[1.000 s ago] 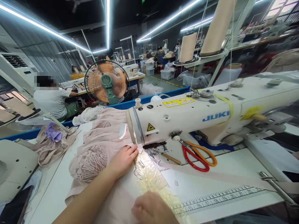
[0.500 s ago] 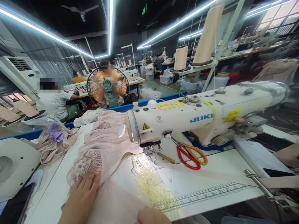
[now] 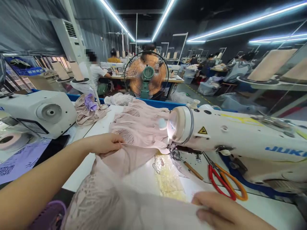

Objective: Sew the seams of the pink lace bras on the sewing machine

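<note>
A pale pink, sheer fabric with lace patches [image 3: 141,163] stretches across the table and runs under the needle area of a white sewing machine [image 3: 213,124]. My left hand [image 3: 105,144] pinches a fold of it, left of the needle. Low on the right, my right hand [image 3: 223,207], slightly blurred, grips the near edge of the same fabric between thumb and fingers. Between the hands the cloth is lifted, its lace part hanging toward me. Beside the machine bed lie scissors with red and orange handles [image 3: 236,182] and a thin wooden-handled tool [image 3: 193,170].
Clear film over a yellow patch [image 3: 168,183] covers the table before the needle. Another white machine [image 3: 52,111] stands left, near a heap of beige and purple cloth [image 3: 88,111]. A large fan [image 3: 148,73] and seated people are beyond. A purple basket [image 3: 51,217] sits low left.
My view has turned left. My left hand, earlier flat on the lace, now pinches a fabric fold farther up. My right hand has come further into view, raising the fabric's near edge.
</note>
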The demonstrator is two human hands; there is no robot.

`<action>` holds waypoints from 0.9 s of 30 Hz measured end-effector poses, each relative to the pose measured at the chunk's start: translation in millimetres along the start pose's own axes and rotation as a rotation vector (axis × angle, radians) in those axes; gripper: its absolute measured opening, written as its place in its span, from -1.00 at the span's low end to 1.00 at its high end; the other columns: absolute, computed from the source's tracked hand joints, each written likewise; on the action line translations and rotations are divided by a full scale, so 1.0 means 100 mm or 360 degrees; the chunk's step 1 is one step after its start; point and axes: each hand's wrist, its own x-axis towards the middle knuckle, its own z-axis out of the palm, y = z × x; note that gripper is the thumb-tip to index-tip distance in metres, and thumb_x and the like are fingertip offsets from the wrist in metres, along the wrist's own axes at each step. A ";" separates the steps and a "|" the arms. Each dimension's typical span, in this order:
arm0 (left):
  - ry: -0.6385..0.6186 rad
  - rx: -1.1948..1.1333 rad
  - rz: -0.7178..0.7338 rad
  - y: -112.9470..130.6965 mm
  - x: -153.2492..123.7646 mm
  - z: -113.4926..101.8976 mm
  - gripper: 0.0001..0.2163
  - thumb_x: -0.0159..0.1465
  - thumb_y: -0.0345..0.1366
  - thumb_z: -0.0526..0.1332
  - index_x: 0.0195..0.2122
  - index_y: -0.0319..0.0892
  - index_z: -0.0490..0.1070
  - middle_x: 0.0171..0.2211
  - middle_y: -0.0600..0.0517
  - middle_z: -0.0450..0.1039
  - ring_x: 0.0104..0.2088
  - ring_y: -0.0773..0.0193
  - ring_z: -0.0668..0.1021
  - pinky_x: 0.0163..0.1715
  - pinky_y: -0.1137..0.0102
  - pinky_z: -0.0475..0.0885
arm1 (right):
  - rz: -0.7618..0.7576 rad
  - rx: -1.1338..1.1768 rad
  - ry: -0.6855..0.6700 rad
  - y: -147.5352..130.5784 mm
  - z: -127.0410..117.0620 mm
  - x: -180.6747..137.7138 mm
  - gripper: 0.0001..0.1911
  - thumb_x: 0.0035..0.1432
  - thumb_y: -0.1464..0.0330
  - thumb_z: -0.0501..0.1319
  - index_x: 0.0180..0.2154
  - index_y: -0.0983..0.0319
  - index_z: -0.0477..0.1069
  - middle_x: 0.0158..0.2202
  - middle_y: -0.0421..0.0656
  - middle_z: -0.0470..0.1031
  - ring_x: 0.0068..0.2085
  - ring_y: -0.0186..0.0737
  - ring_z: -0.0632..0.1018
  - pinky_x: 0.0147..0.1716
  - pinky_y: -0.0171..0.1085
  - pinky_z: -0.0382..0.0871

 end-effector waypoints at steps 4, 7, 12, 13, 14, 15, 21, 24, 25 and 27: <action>-0.0008 0.0486 -0.0128 -0.25 0.32 -0.06 -0.76 0.23 -0.31 -0.01 -0.29 -0.17 0.45 -0.33 0.02 0.50 -0.32 0.24 0.49 -0.34 0.46 0.32 | 0.0291 -0.0475 0.0204 0.01 0.34 0.58 -0.79 0.13 0.49 0.08 -0.53 0.18 0.29 -0.54 -0.24 0.41 -0.51 -0.30 0.45 -0.55 -0.39 0.31; 0.0128 0.0764 -0.0354 -0.22 0.39 -0.07 -0.82 0.18 -0.36 0.05 -0.32 -0.19 0.45 -0.34 -0.06 0.49 -0.33 0.15 0.51 -0.37 0.39 0.35 | 0.0454 -0.0681 0.0539 0.01 0.58 0.77 -0.83 0.14 0.51 0.04 -0.31 0.24 0.38 -0.28 -0.04 0.46 -0.26 -0.05 0.47 -0.32 -0.17 0.34; 0.0393 0.0937 -0.0297 0.32 0.43 0.13 -0.78 0.13 -0.51 0.07 -0.22 -0.25 0.39 -0.23 -0.15 0.41 -0.23 0.07 0.50 -0.30 0.30 0.38 | 0.0427 -0.0902 0.0780 -0.09 0.87 0.70 -0.86 0.14 0.43 0.08 -0.26 0.22 0.38 -0.36 -0.09 0.44 -0.36 -0.15 0.45 -0.40 -0.23 0.32; 0.0381 0.0922 -0.0183 0.46 0.48 0.22 -0.77 0.12 -0.53 0.06 -0.22 -0.24 0.39 -0.24 -0.12 0.41 -0.26 0.11 0.51 -0.32 0.33 0.38 | 0.0422 -0.0916 0.0763 -0.11 0.93 0.69 -0.85 0.13 0.41 0.09 -0.24 0.22 0.38 -0.34 -0.08 0.45 -0.34 -0.14 0.46 -0.40 -0.23 0.34; 0.0343 0.0887 -0.0044 0.58 0.55 0.32 -0.77 0.12 -0.55 0.06 -0.23 -0.24 0.39 -0.26 -0.10 0.41 -0.31 0.15 0.52 -0.36 0.35 0.39 | 0.0408 -0.0936 0.0773 -0.14 1.00 0.68 -0.81 0.12 0.39 0.10 -0.20 0.23 0.37 -0.29 -0.05 0.47 -0.28 -0.10 0.48 -0.35 -0.21 0.37; 0.0306 0.0838 0.0108 0.69 0.63 0.44 -0.76 0.10 -0.56 0.07 -0.24 -0.23 0.38 -0.26 -0.08 0.41 -0.34 0.18 0.52 -0.39 0.37 0.39 | 0.0380 -0.0961 0.0805 -0.16 1.06 0.68 -0.75 0.11 0.38 0.10 -0.14 0.25 0.36 -0.20 0.00 0.47 -0.20 -0.05 0.48 -0.28 -0.17 0.39; 0.0462 0.0646 0.0417 0.90 1.36 0.97 -0.83 0.16 -0.43 0.13 -0.23 -0.24 0.42 -0.17 -0.14 0.42 -0.14 0.06 0.49 -0.21 0.30 0.40 | 0.0225 -0.0855 0.0798 -0.09 1.20 0.75 -0.58 0.12 0.33 0.09 0.02 0.30 0.32 0.05 0.05 0.39 0.04 0.00 0.41 -0.02 -0.10 0.36; 0.0555 0.0585 0.0255 0.87 1.65 0.96 -0.76 0.29 -0.32 0.00 -0.27 -0.27 0.44 -0.24 -0.17 0.46 -0.17 0.04 0.51 -0.22 0.26 0.40 | 0.0166 -0.0673 0.0490 -0.01 1.04 0.78 -0.51 0.15 0.29 0.11 0.09 0.34 0.28 0.14 0.04 0.29 0.13 0.01 0.34 0.07 -0.10 0.29; 0.0570 0.0562 0.0197 0.87 1.71 0.93 -0.74 0.30 -0.30 -0.01 -0.27 -0.27 0.45 -0.28 -0.17 0.47 -0.22 0.05 0.52 -0.26 0.28 0.40 | 0.0157 -0.0618 0.0385 0.02 0.97 0.80 -0.49 0.15 0.28 0.12 0.11 0.36 0.26 0.16 0.05 0.26 0.15 0.02 0.31 0.09 -0.09 0.26; 0.0589 0.0528 0.0113 0.88 1.75 0.85 -0.76 0.28 -0.29 0.02 -0.23 -0.26 0.44 -0.29 -0.16 0.47 -0.30 0.08 0.54 -0.34 0.31 0.40 | 0.0139 -0.0539 0.0260 0.08 0.85 0.83 -0.44 0.14 0.27 0.14 0.13 0.38 0.23 0.18 0.07 0.22 0.17 0.03 0.27 0.12 -0.07 0.22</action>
